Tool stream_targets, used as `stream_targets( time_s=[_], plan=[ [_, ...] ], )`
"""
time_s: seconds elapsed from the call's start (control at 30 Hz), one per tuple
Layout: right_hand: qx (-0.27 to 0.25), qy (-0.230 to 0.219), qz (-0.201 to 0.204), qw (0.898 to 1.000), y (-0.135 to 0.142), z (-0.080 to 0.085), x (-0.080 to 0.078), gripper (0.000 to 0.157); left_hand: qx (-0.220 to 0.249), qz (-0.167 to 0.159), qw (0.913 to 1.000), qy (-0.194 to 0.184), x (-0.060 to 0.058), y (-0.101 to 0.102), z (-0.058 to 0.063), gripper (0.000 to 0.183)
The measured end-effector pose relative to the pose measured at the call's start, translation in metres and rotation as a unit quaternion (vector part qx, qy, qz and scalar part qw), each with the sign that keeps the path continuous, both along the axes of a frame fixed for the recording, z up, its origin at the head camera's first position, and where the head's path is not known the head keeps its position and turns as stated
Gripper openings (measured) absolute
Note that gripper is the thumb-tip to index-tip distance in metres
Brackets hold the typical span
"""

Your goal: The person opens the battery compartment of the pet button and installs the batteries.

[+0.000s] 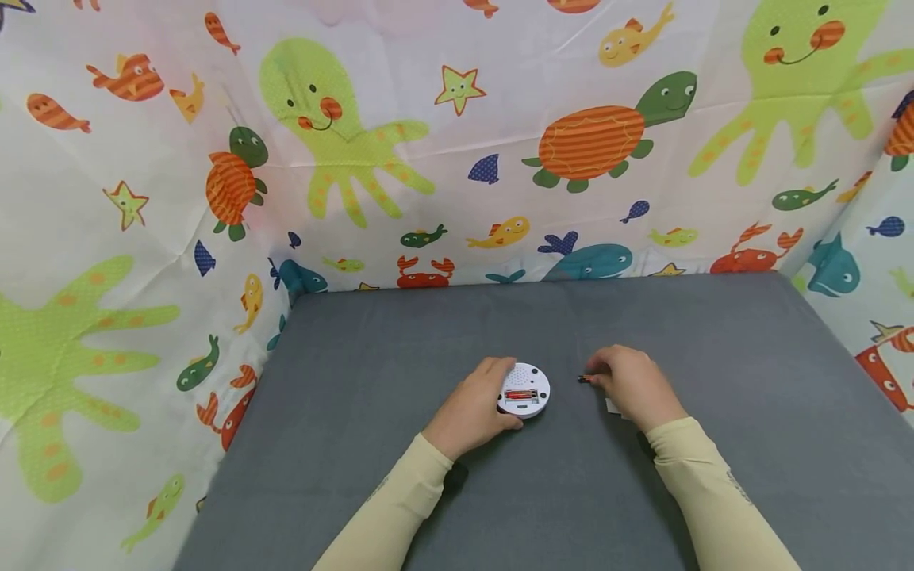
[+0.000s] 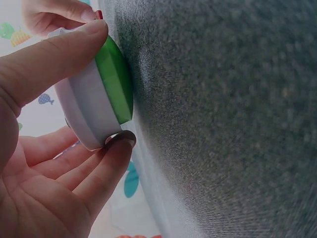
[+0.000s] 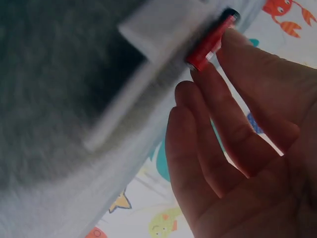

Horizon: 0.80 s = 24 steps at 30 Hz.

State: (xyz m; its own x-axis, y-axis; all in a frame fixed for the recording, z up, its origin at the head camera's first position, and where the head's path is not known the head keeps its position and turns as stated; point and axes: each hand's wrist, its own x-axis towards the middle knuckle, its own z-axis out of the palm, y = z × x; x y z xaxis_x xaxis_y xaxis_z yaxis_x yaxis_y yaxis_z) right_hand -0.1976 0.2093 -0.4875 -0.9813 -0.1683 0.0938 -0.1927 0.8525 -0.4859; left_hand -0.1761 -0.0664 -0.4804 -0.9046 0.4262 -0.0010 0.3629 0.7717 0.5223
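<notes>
My left hand (image 1: 471,404) grips a round white device (image 1: 529,379) by its side, thumb on the near edge and fingers around the far one. Its open battery compartment faces up, and red-and-black battery (image 1: 521,394) casing shows inside. In the left wrist view the device's lower part (image 2: 115,82) is green and sits against the table. Just to the right, my right hand (image 1: 635,388) pinches a small red AAA-looking battery (image 3: 212,43) with a black end between thumb and forefinger, a little above the table. The other right fingers are loosely extended.
A small white flat piece (image 3: 161,29), blurred in the right wrist view, lies on the grey table (image 1: 400,333) under my right hand. A fabric curtain (image 1: 457,190) printed with sea animals stands along the table's back and sides.
</notes>
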Motion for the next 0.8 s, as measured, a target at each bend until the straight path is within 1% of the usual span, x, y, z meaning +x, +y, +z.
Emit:
stream_targets(
  time_s=[0.1,0.23,0.37,0.47,0.57,0.63,0.73,0.8],
  plan=[
    [0.011,0.011,0.004,1.000,-0.002,-0.005,-0.001,0.005,0.000,0.000,1.0000,0.002,0.000,0.000,0.000,0.091],
    [0.034,0.029,0.010,0.999,-0.007,-0.005,-0.001,0.008,0.000,-0.001,1.0000,0.004,-0.001,-0.001,-0.002,0.091],
    [0.039,0.046,0.027,0.998,-0.015,0.004,0.003,0.009,-0.002,-0.002,1.0000,0.006,-0.001,-0.002,-0.003,0.091],
    [0.019,0.072,0.045,0.996,-0.028,0.014,0.009,0.009,-0.005,-0.002,1.0000,0.007,-0.001,-0.002,-0.002,0.091],
    [-0.004,0.107,0.075,0.991,-0.044,0.022,0.018,0.010,-0.005,-0.004,0.9999,0.011,0.000,-0.003,-0.002,0.090],
    [-0.012,0.131,0.099,0.986,-0.055,0.024,0.023,0.012,-0.008,-0.008,0.9998,0.017,0.000,-0.003,-0.002,0.090],
    [-0.019,0.156,0.129,0.979,-0.070,0.023,0.029,0.015,-0.012,-0.019,0.9993,0.029,0.000,-0.004,-0.002,0.089],
    [-0.022,0.165,0.141,0.976,-0.077,0.020,0.032,0.016,-0.013,-0.026,0.9990,0.035,0.000,-0.004,-0.002,0.088]
  ],
)
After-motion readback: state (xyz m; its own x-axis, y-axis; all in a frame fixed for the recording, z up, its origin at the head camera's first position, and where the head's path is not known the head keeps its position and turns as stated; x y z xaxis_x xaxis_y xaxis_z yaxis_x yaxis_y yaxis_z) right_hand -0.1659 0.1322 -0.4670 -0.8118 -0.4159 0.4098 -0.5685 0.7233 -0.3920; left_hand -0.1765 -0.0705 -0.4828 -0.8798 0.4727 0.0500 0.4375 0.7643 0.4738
